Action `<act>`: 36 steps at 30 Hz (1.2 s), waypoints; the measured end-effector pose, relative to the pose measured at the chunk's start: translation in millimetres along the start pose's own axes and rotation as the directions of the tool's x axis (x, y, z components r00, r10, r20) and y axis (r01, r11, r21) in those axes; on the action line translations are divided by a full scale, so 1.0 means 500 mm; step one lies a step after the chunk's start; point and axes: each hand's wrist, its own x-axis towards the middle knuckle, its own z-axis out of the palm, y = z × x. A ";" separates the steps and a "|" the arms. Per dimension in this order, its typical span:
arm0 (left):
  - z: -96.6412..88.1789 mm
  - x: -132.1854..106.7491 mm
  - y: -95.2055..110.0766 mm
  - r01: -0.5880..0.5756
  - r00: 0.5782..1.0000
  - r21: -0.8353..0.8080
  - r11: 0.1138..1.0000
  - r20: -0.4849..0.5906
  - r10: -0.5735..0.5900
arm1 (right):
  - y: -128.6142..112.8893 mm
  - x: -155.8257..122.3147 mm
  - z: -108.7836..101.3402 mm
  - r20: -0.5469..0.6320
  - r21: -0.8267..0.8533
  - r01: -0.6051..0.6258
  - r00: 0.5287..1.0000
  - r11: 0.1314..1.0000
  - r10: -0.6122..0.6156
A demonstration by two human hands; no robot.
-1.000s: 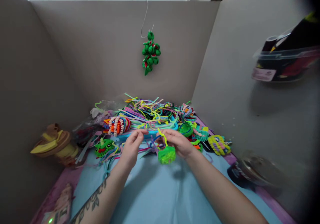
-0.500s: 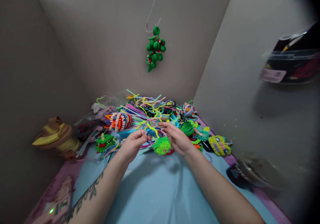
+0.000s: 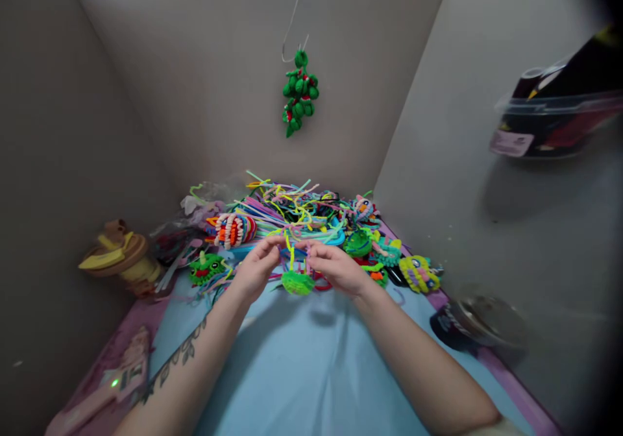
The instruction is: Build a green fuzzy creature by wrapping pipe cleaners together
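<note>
A bright green fuzzy piece (image 3: 298, 283) made of pipe cleaners hangs between my two hands. From its top rises a yellow pipe cleaner (image 3: 291, 251). My left hand (image 3: 257, 268) is closed in a pinch to the left of the piece, at a pipe cleaner end partly hidden by the fingers. On the other side my right hand (image 3: 337, 268) pinches a pink-purple pipe cleaner (image 3: 308, 259) that runs down to the green piece. Behind the hands lies a heap of loose, many-coloured pipe cleaners (image 3: 292, 209).
Finished pipe-cleaner figures lie around: a striped one (image 3: 233, 230), a green horned one (image 3: 207, 268), a yellow one (image 3: 418, 274). A dark jar (image 3: 455, 326) stands right, a pink glue gun (image 3: 121, 384) lies front left. A green ornament (image 3: 299, 95) hangs at the back wall.
My right hand has closed from spread fingers into a pinch on the pink-purple pipe cleaner. The green piece has tipped and shifted slightly left, its yellow pipe cleaner now upright.
</note>
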 end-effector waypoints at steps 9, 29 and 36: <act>0.048 -0.095 0.006 -0.519 0.855 0.770 0.371 0.473 0.214 | 0.071 -0.107 0.020 -0.095 -0.452 0.158 0.970 0.878 -0.223; 0.050 -0.155 -0.066 -0.485 0.874 0.714 0.505 0.415 0.254 | 0.118 -0.160 0.021 0.136 -0.856 0.402 0.781 0.325 -0.610; 0.049 -0.164 -0.065 -0.484 0.867 0.804 0.345 0.387 0.313 | 0.111 -0.154 0.032 0.037 -0.723 0.333 0.894 0.605 -0.447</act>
